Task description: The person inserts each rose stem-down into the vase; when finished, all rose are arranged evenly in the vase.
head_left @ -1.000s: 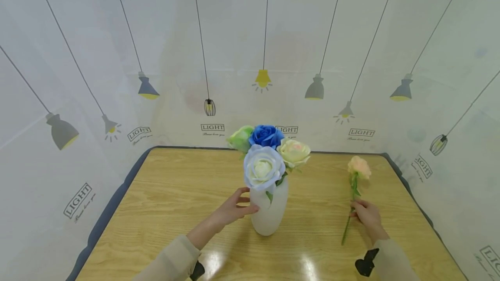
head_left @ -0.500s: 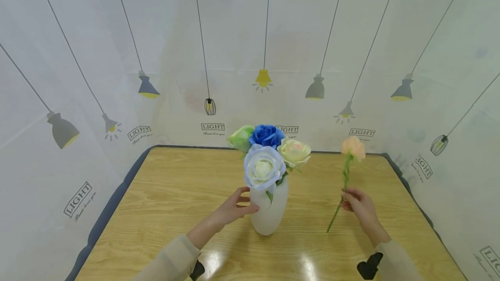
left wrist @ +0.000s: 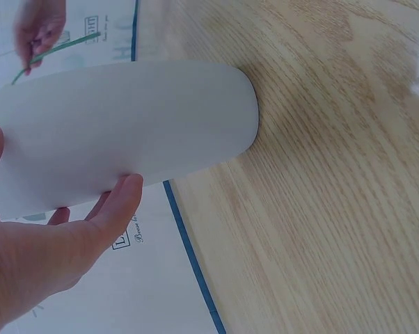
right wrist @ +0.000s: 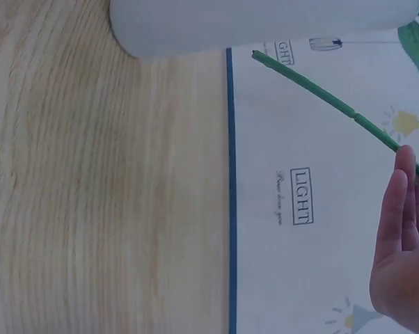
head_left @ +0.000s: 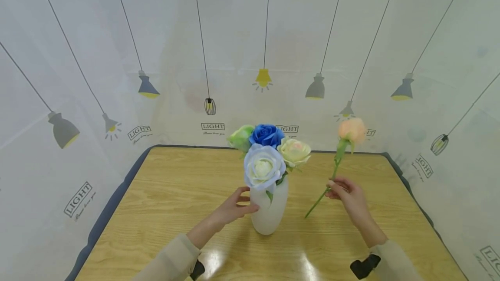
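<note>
A white vase (head_left: 270,216) stands upright on the wooden table, holding a dark blue rose (head_left: 266,135), a pale blue rose (head_left: 264,167), a cream rose (head_left: 294,152) and a light green flower (head_left: 240,138). My left hand (head_left: 231,208) holds the vase's left side, thumb and fingers curved about its body (left wrist: 126,125). To the right, my right hand (head_left: 352,199) pinches the green stem of a peach flower (head_left: 352,130). The bloom points up and away, while the bare stem end (right wrist: 265,60) slants down toward the vase, apart from it.
The wooden table (head_left: 175,185) has a dark blue edge along its back and sides. Behind it and at both sides hangs a pale sheet (head_left: 234,34) printed with lamps and the word LIGHT. A black wrist strap (head_left: 365,267) shows at the right sleeve.
My right hand has lifted the peach flower and moved it left toward the vase, tilting the bloom up and the stem end inward. The left hand and vase have stayed in place.
</note>
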`<state>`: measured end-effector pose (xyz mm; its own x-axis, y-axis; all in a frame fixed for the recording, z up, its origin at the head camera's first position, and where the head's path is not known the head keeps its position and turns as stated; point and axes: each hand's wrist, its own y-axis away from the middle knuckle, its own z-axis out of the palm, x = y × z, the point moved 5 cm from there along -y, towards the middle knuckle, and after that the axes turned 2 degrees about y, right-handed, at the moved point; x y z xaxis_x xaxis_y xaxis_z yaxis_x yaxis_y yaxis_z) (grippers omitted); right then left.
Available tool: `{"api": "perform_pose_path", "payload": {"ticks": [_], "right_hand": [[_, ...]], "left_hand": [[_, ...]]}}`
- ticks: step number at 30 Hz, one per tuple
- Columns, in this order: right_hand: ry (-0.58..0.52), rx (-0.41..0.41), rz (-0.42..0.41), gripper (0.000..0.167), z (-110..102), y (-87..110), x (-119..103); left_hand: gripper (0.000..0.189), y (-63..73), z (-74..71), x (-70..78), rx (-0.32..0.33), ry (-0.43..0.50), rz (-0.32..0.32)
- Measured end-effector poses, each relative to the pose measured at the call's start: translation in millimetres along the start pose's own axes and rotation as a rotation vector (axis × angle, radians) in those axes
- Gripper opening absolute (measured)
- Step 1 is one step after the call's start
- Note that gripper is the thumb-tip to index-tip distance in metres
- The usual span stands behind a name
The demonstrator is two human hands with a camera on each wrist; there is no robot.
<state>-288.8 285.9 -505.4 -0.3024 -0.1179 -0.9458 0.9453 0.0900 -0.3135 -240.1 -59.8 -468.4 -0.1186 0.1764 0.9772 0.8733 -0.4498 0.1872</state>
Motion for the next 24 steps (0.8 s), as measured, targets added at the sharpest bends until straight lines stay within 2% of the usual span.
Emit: {"api": "perform_pose_path", "payload": {"ticks": [3, 4, 7, 8, 10, 12, 14, 16, 20, 24], "right_hand": [[-0.073, -0.077, -0.075, 0.023, 19, -0.6, -22], [-0.044, -0.067, -0.072, 0.024, 20, -1.5, -22], [-0.024, -0.061, -0.089, 0.023, 49, 4.0, -61], [0.001, -0.043, -0.083, 0.023, 52, 3.3, -65], [0.038, 0.009, -0.03, 0.023, 71, 8.8, -94], [0.02, 0.025, -0.016, 0.013, 82, 10.3, -110], [-0.045, 0.032, -0.016, 0.008, 90, 10.1, -122], [-0.12, 0.03, -0.034, 0.012, 97, 8.5, -131], [-0.261, 0.029, -0.119, 0.018, 105, 2.3, -146], [-0.309, 0.04, -0.219, 0.017, 110, -5.2, -162]], "left_hand": [[0.069, 1.0, 0.4, 2.0, 0.001, -0.001, 0.0], [0.069, 1.3, 0.6, 2.5, 0.001, -0.001, 0.001], [0.069, 1.6, 0.9, 3.5, 0.003, -0.001, 0.001], [0.069, 1.7, 1.0, 3.7, 0.002, -0.001, 0.001], [0.069, 1.8, 1.0, 3.7, 0.003, -0.001, 0.002], [0.069, 1.7, 0.9, 3.5, 0.004, -0.002, 0.002], [0.069, 1.8, 0.8, 3.1, 0.004, -0.003, 0.002], [0.07, 1.7, 0.7, 2.8, 0.003, -0.004, 0.002], [0.07, 1.8, 0.7, 2.5, 0.002, 0.001, 0.003], [0.071, 2.2, 0.6, 2.9, 0.001, 0.004, 0.003]]}}
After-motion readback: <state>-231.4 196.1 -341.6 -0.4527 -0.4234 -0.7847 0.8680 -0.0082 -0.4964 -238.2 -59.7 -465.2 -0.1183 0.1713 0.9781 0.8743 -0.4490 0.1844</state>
